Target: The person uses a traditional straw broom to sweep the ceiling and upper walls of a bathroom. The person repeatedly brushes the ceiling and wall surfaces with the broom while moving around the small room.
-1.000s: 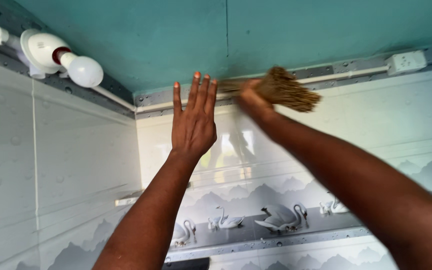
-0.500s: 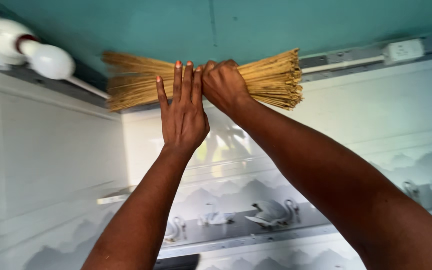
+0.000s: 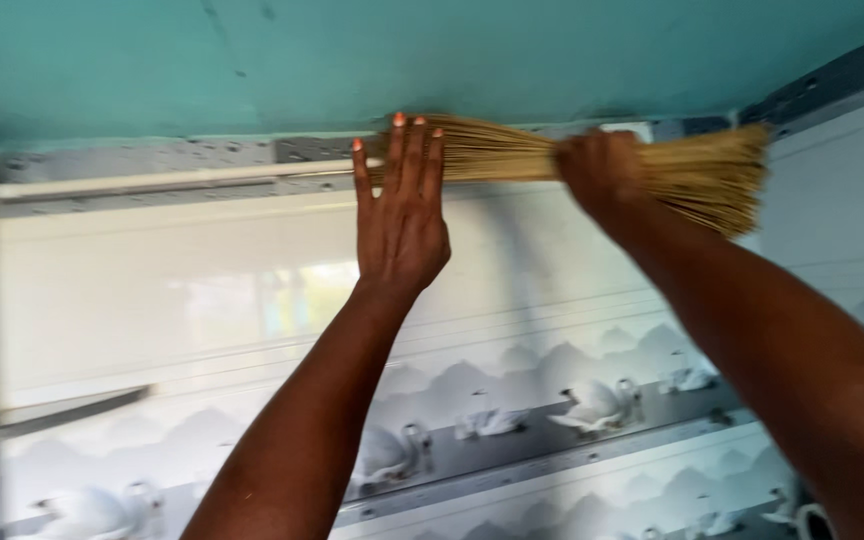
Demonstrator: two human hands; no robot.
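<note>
1. Right hand grips the broom under the ceiling, at 1 o'clock.
2. Left hand spread flat, fingertips touching bristles.
3. Risk: bristles could jab the fingers, or dust fall.

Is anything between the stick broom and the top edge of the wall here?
Nothing visible does. The right hand grips the stick broom, its bristles lying along the grey strip under the ceiling. The left hand is raised flat before the bristles.
</note>
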